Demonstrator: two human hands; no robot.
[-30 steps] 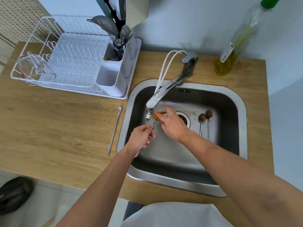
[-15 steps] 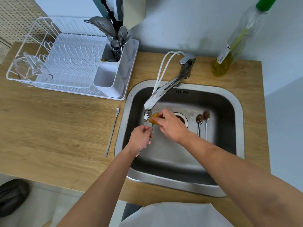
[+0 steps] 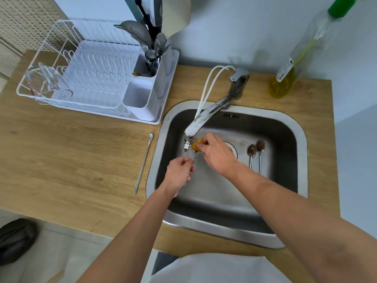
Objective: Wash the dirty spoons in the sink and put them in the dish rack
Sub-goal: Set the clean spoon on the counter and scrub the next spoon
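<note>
Fingers of the left hand [image 3: 179, 170] pinch a spoon [image 3: 193, 156] under the tap [image 3: 201, 121]. Right hand [image 3: 217, 153] squeezes a yellow sponge [image 3: 196, 144] on it. Two dirty spoons [image 3: 256, 155] lie in the sink [image 3: 302, 160]. Dish rack [image 3: 89, 78] sits at the counter's [image 3: 81, 152] back left corner.

Two dirty spoons [image 3: 256, 154] lie side by side in the steel sink [image 3: 224, 201], bowls toward the tap.
</note>
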